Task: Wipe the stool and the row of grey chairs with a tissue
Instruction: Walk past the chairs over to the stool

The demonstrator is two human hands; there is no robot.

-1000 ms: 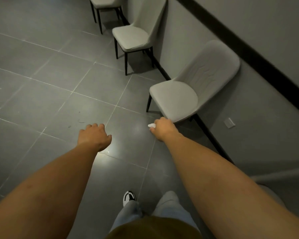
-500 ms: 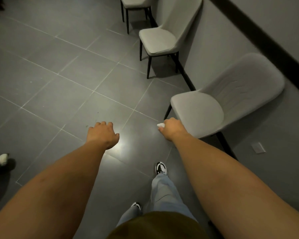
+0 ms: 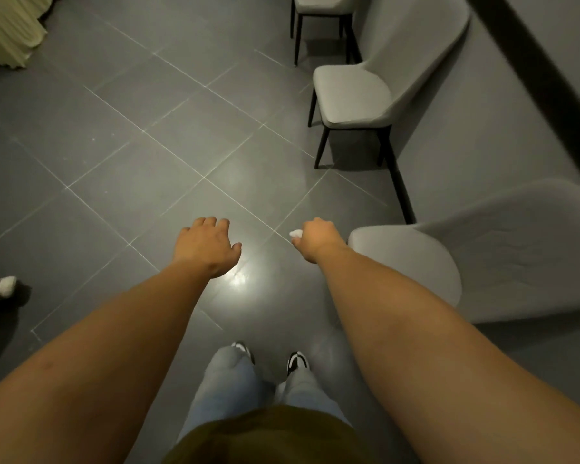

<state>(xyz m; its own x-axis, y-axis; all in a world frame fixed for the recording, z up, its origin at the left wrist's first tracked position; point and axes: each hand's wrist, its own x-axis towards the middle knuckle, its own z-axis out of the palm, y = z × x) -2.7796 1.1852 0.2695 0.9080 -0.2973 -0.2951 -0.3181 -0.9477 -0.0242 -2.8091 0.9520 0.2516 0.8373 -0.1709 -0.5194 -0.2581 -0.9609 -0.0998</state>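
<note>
right hand (image 3: 318, 239) fingers curled gripping tissue (image 3: 295, 233)

The person has walked forward: the nearest chair (image 3: 449, 262) now sits at three o'clock beside the right hand (image 3: 317, 237), and both shoes (image 3: 297, 360) show together.

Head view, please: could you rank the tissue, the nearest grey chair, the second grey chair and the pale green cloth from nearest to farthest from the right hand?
1. The tissue, held in the right hand itself.
2. The nearest grey chair, just right of the hand.
3. The second grey chair, farther along the wall.
4. The pale green cloth, far top left corner.
</note>
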